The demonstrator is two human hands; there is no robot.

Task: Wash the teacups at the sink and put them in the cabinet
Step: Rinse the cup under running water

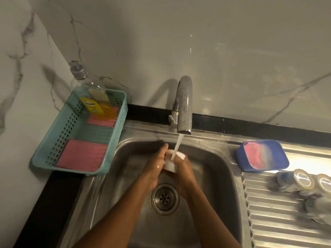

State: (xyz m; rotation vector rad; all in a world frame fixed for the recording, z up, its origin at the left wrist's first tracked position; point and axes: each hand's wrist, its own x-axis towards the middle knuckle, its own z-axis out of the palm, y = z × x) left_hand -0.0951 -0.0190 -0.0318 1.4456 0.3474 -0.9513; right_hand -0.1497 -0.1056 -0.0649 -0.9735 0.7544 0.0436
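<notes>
sink (215, 158) lay below and around both grips | tap (184, 104) stood above them, running | left grip (155, 165) and right grip (185, 171) were curled round the white teacup (170, 165), held between them under the stream | risk: wet fingers could let it slip and chip on the steel
</notes>
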